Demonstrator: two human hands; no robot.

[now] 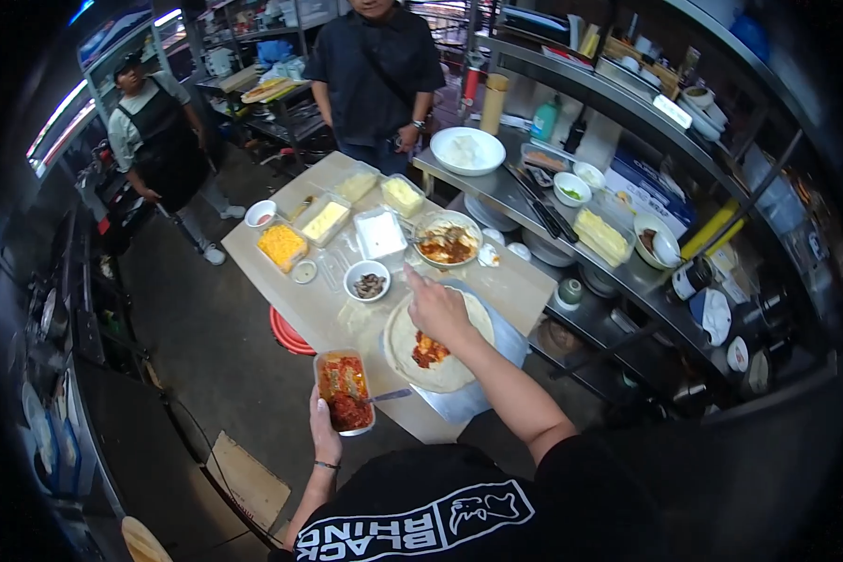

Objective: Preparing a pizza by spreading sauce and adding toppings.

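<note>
My left hand (pixel 322 421) grips a clear plastic container (pixel 371 393) of chunky red sauce (pixel 351 414) from its left side, past the table's near edge. A metal utensil (pixel 392 395) sticks out of the sauce to the right. My right hand (pixel 438 307) is above a round of raw dough (pixel 402 344) with a raised rim. Its index finger points toward the far side of the table; I see nothing held, though the palm side is hidden. Red sauce (pixel 430 350) lies on the dough's middle, partly covered by my hand. The dough rests on a metal peel (pixel 456 406).
On the table (pixel 302 302) stand a bowl of mushrooms (pixel 369 284), a sauce-smeared bowl (pixel 448 239), shredded orange cheese (pixel 282 246) and several tubs. A steel shelf unit (pixel 492 179) runs along the right. Two people stand beyond: one near (pixel 376 77), one farther left (pixel 161 140).
</note>
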